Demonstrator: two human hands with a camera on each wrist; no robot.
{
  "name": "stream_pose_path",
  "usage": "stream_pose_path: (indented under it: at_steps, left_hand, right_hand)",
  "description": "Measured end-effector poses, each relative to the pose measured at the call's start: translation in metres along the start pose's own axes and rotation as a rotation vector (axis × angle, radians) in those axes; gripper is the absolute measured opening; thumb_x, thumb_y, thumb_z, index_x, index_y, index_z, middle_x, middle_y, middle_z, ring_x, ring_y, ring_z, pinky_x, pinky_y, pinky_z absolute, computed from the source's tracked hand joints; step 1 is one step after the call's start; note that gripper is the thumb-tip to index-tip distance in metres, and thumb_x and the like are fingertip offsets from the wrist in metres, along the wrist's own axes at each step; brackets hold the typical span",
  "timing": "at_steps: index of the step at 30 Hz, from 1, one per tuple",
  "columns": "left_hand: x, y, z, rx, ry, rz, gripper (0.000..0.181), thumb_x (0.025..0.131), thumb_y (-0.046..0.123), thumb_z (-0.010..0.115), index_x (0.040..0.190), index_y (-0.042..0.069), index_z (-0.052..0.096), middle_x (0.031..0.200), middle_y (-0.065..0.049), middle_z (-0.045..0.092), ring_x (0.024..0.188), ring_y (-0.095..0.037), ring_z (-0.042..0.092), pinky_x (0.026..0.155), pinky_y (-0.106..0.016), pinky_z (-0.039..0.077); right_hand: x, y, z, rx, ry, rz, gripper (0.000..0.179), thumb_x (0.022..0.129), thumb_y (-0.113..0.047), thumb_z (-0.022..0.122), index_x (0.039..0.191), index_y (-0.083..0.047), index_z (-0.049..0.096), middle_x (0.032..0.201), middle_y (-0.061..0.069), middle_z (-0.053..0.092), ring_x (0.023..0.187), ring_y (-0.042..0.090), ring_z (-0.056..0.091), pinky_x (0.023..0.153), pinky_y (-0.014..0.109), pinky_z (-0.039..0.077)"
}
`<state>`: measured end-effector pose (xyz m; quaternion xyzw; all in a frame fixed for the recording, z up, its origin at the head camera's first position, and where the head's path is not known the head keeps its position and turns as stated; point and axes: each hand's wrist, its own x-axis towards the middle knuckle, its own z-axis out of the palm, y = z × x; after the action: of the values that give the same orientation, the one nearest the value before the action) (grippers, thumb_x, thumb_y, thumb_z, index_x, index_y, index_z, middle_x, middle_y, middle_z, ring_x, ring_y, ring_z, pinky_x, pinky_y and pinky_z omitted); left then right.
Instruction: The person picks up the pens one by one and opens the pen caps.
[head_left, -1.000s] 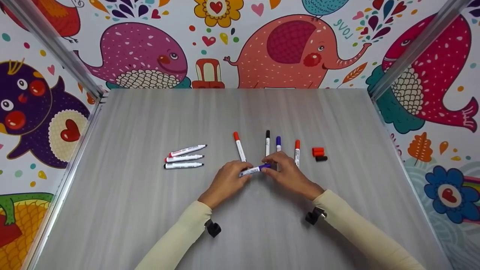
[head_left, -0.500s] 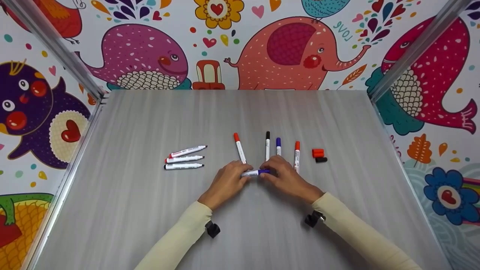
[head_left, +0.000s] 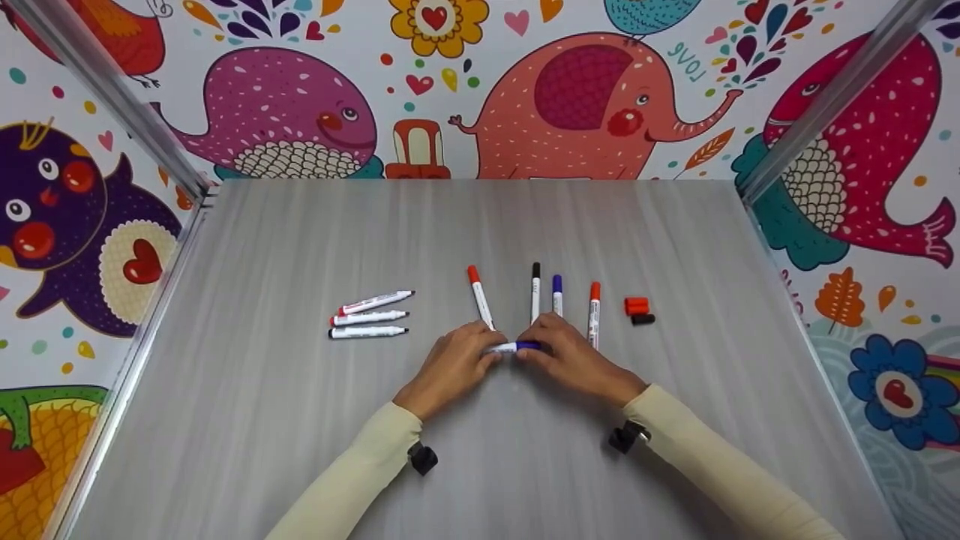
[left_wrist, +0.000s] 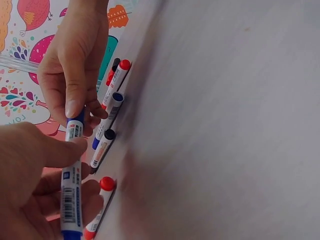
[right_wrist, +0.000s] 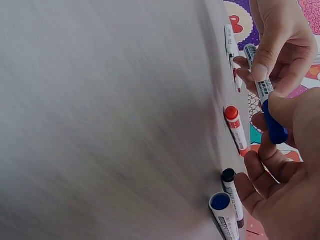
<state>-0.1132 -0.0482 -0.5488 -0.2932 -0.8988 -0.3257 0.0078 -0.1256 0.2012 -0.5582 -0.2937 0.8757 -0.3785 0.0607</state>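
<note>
Marker (left_wrist: 71, 200) with a blue cap (right_wrist: 276, 129) sits between 2 hands over the middle of the table (head_left: 300, 247), well short of its far edge. I see the left hand (head_left: 448, 367) gripping the white barrel while the right hand (head_left: 579, 361) pinches the cap between thumb and fingers. On my head feed the barrel's tail is lost under the left hand; the left wrist view gives me its blue end and a barcode. The right wrist view shows me more of the cap. Beyond the hands, 4 capped markers (head_left: 535, 292) point toward the far edge: red, black, blue, red. Their near ends, partly covered from the head, show from the left wrist. Toward the left edge I have 3 capless markers (head_left: 367, 318), dark tips facing right; toward the right edge, loose caps (head_left: 637, 304), red and black.
</note>
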Motion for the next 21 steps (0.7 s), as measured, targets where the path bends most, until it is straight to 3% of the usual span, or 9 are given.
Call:
stream_pose_path:
  at_steps: [7, 14, 21]
  left_hand:
    - [0.001, 0.002, -0.007, 0.031, 0.004, 0.050, 0.017, 0.098, 0.007, 0.083, 0.115, 0.010, 0.084, 0.103, -0.004, 0.074, 0.093, -0.021, 0.071, 0.083, -0.041, 0.061]
    - [0.008, 0.005, -0.018, 0.001, -0.019, 0.034, 0.017, 0.099, 0.005, 0.081, 0.115, 0.011, 0.085, 0.104, -0.003, 0.076, 0.093, -0.018, 0.069, 0.086, -0.039, 0.061]
    - [0.009, 0.007, -0.023, -0.034, -0.025, 0.015, 0.018, 0.101, 0.009, 0.081, 0.119, 0.012, 0.085, 0.109, -0.002, 0.079, 0.098, -0.016, 0.071, 0.091, -0.036, 0.062]
  right_hand:
    - [-0.001, -0.004, -0.005, 0.022, -0.011, -0.023, 0.015, 0.106, -0.021, 0.076, 0.118, -0.014, 0.081, 0.109, -0.002, 0.067, 0.101, 0.017, 0.059, 0.088, 0.037, 0.050]
    - [0.003, -0.007, -0.014, 0.017, -0.005, -0.072, 0.015, 0.107, -0.023, 0.075, 0.117, -0.014, 0.082, 0.106, -0.003, 0.072, 0.099, 0.016, 0.061, 0.087, 0.037, 0.052]
    - [0.003, -0.013, -0.023, 0.026, -0.023, -0.038, 0.016, 0.107, -0.024, 0.075, 0.116, -0.015, 0.083, 0.104, -0.005, 0.072, 0.095, 0.015, 0.060, 0.082, 0.035, 0.053]
